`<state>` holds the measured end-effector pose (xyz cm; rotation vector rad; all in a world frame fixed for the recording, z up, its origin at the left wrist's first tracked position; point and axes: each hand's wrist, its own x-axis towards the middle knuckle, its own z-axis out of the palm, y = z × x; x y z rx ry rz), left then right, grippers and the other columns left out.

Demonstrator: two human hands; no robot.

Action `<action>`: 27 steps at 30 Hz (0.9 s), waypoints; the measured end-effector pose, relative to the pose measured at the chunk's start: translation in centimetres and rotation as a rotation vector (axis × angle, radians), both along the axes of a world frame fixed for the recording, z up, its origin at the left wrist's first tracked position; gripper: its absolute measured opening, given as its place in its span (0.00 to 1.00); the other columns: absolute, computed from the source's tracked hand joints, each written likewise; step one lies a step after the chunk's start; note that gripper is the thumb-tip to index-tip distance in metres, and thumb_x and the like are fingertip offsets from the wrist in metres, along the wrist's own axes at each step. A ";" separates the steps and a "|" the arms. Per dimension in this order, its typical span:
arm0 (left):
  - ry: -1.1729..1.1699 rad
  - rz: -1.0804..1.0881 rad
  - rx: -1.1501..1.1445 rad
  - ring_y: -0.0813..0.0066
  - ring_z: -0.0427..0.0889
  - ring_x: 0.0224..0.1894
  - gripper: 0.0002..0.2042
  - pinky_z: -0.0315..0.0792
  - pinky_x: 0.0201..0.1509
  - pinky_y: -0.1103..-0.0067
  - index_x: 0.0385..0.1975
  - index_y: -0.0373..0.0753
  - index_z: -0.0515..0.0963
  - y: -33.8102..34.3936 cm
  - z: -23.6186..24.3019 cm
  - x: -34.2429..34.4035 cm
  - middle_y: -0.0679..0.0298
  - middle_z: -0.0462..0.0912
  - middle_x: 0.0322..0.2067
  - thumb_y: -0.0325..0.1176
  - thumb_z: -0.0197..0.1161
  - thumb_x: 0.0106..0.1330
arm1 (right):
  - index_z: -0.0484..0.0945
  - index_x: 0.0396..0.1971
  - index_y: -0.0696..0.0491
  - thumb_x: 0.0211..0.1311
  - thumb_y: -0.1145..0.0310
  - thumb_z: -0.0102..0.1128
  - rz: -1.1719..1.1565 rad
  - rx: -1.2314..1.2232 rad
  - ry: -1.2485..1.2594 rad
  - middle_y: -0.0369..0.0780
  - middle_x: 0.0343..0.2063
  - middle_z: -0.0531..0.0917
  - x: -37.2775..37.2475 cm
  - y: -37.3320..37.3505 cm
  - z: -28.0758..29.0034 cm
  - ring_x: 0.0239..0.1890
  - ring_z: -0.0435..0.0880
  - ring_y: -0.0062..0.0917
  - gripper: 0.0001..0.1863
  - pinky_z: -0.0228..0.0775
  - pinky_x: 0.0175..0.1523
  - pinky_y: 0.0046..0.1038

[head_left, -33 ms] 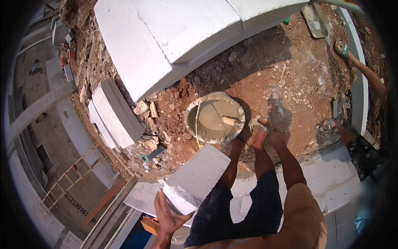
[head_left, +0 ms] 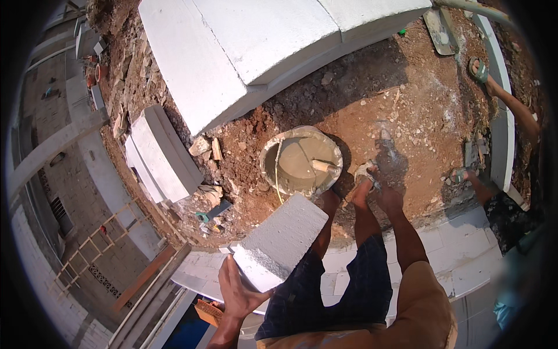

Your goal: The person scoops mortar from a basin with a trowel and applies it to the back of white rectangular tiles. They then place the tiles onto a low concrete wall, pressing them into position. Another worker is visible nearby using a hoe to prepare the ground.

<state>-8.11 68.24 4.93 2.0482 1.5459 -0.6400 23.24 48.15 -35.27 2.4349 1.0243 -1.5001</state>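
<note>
1. The person is wearing dark navy shorts (head_left: 343,279) with a faint fine check, reaching to about the knee.
2. The upper body is showing bare; no shirt or sleeve is covering the shoulders or arms.
3. The left hand (head_left: 235,291) is showing bare, with no glove, watch or ring visible, and the forearm below it is uncovered too.
4. The right forearm and right hand (head_left: 388,195) are likewise going without any glove or band.
5. The legs below the shorts are bare.
6. A dusty grey open sandal (head_left: 363,174) with straps is sitting on one foot; the other foot is staying hidden behind the arm.
</note>
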 end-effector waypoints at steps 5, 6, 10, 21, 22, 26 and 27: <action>-0.182 -0.230 0.041 0.42 0.71 0.57 0.62 0.64 0.60 0.53 0.73 0.30 0.51 1.5 0.1 6.3 0.40 0.68 0.58 0.49 0.82 0.38 | 0.73 0.52 0.55 0.65 0.57 0.62 -0.484 0.150 0.215 0.54 0.32 0.84 2.1 -8.0 19.4 0.37 0.85 0.51 0.22 0.74 0.41 0.45; -0.172 -0.236 0.017 0.42 0.71 0.57 0.62 0.64 0.60 0.52 0.74 0.31 0.51 1.4 0.2 7.8 0.41 0.68 0.58 0.51 0.81 0.40 | 0.73 0.51 0.57 0.66 0.59 0.62 -0.506 0.220 0.251 0.53 0.29 0.83 2.3 -8.3 23.9 0.34 0.85 0.51 0.21 0.74 0.38 0.44; -0.186 -0.317 0.003 0.46 0.72 0.58 0.58 0.64 0.61 0.53 0.74 0.34 0.53 0.4 -0.2 13.0 0.44 0.68 0.59 0.52 0.79 0.43 | 0.74 0.47 0.61 0.64 0.61 0.62 -0.400 0.430 0.213 0.51 0.24 0.82 2.2 -9.0 35.6 0.27 0.84 0.50 0.20 0.74 0.32 0.44; -0.179 -0.505 -0.004 0.46 0.70 0.59 0.58 0.62 0.62 0.53 0.75 0.38 0.53 -2.1 1.5 17.2 0.45 0.68 0.60 0.51 0.78 0.43 | 0.75 0.44 0.61 0.64 0.63 0.62 -0.325 0.469 0.006 0.55 0.27 0.83 2.7 -8.5 42.4 0.30 0.83 0.55 0.17 0.76 0.35 0.47; -0.180 -0.508 0.001 0.47 0.70 0.59 0.58 0.62 0.62 0.53 0.75 0.38 0.53 -2.3 1.5 17.1 0.45 0.68 0.60 0.51 0.79 0.42 | 0.76 0.44 0.61 0.63 0.63 0.62 -0.353 0.469 0.007 0.55 0.27 0.83 2.7 -9.0 43.1 0.31 0.84 0.54 0.17 0.76 0.34 0.46; -0.177 -0.510 -0.014 0.47 0.70 0.60 0.59 0.62 0.62 0.53 0.75 0.38 0.53 -2.6 1.6 16.0 0.46 0.67 0.60 0.50 0.79 0.42 | 0.77 0.44 0.61 0.62 0.65 0.63 -0.310 0.725 -0.004 0.55 0.26 0.83 2.8 -9.7 44.6 0.31 0.84 0.55 0.16 0.77 0.34 0.45; -0.175 -0.507 -0.026 0.47 0.69 0.60 0.59 0.62 0.62 0.53 0.75 0.39 0.53 -2.8 1.5 15.8 0.46 0.67 0.60 0.50 0.80 0.41 | 0.77 0.44 0.61 0.62 0.65 0.63 -0.271 0.825 -0.015 0.56 0.26 0.83 2.5 -10.0 44.5 0.31 0.84 0.55 0.16 0.77 0.34 0.45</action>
